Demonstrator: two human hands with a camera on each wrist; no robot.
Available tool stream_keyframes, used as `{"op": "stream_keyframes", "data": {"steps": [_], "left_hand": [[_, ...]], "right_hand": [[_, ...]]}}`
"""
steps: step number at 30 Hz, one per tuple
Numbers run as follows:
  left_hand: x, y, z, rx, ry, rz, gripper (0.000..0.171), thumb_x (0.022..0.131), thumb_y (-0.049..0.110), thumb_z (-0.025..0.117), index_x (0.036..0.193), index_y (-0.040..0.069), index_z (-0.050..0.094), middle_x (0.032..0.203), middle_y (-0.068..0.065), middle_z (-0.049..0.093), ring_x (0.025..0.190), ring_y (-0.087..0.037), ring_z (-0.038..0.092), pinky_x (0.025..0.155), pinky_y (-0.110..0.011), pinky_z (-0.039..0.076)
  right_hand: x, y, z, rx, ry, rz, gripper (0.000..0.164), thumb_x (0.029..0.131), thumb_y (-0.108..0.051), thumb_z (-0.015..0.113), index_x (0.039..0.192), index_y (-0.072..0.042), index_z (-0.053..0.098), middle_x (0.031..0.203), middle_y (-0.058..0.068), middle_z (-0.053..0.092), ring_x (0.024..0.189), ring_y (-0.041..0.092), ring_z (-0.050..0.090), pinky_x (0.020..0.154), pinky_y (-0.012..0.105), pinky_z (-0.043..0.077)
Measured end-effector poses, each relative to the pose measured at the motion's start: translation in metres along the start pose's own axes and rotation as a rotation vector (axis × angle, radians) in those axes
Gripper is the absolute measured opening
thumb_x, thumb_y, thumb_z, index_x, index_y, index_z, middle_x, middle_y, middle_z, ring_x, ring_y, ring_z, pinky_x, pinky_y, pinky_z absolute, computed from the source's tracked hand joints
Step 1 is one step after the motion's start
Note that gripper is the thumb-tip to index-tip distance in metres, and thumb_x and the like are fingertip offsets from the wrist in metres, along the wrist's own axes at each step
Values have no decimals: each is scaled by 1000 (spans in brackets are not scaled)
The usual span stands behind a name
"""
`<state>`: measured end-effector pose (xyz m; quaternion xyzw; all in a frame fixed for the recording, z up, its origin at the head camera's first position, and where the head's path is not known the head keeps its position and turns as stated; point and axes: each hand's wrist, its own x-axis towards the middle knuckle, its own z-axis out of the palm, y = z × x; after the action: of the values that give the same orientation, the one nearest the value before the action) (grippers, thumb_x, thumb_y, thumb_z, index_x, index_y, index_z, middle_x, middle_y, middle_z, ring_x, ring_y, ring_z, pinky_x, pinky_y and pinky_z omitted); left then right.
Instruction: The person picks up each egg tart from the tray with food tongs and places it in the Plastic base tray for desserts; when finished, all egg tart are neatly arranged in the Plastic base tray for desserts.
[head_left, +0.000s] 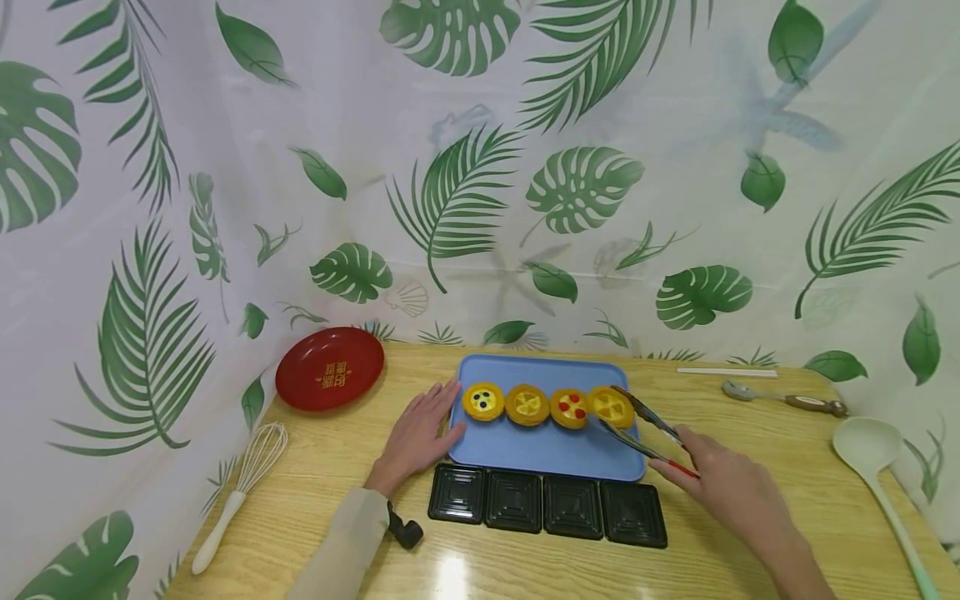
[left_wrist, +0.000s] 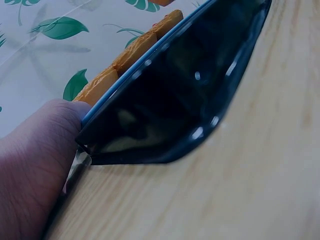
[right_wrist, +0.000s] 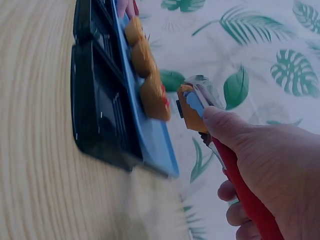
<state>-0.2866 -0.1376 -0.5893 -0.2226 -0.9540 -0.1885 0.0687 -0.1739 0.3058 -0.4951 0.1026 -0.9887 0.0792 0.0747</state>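
Observation:
My right hand [head_left: 738,492] grips red-handled tongs [right_wrist: 232,172]. Between their tips is a tart with a plain yellow cross-marked top [head_left: 611,407]; in the right wrist view it hangs apart from the blue tray [head_left: 540,452]. Three other tarts stand in a row on that tray: one with blue dots [head_left: 483,402], one plain with a cross pattern [head_left: 527,405] and one with red dots [head_left: 570,408]. With its fingers extended, my left hand [head_left: 422,429] rests against the tray's left edge.
Several square black dishes [head_left: 513,502] line the tray's near side. Leftward lie a red plate [head_left: 307,367] and a whisk [head_left: 240,492]. To the right are a white stick [head_left: 727,372], a wooden-handled spoon [head_left: 780,397] and a pale ladle [head_left: 870,446]. A leaf-print curtain [head_left: 480,250] hangs behind.

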Motion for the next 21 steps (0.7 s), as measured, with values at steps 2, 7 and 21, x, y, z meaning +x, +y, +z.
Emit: {"op": "stream_keyframes", "data": {"steps": [2, 7, 21], "left_hand": [[0, 0, 0, -3, -2, -1, 71, 97, 54, 42, 157, 22, 21, 161, 7, 22, 148, -19, 19, 119, -43, 16], [0, -1, 1, -10, 7, 2, 71, 97, 54, 43, 157, 21, 23, 161, 7, 23, 148, -19, 20, 119, -43, 16], [-1, -1, -1, -2, 5, 19, 71, 98, 55, 41, 157, 20, 22, 161, 5, 24, 148, -21, 21, 119, -45, 18]], "right_hand": [[-1, -8, -2, -1, -4, -12, 75, 87, -66, 55, 129, -3, 57, 112, 21, 67, 67, 26, 65, 41, 34, 43], [-3, -32, -6, 0, -3, -55, 73, 86, -64, 59, 130, -6, 58, 99, 11, 68, 55, 14, 54, 38, 27, 35], [-7, -95, 11, 7, 117, -295, 64, 84, -63, 62, 127, -17, 63, 103, 3, 71, 39, 0, 36, 37, 19, 31]]}}
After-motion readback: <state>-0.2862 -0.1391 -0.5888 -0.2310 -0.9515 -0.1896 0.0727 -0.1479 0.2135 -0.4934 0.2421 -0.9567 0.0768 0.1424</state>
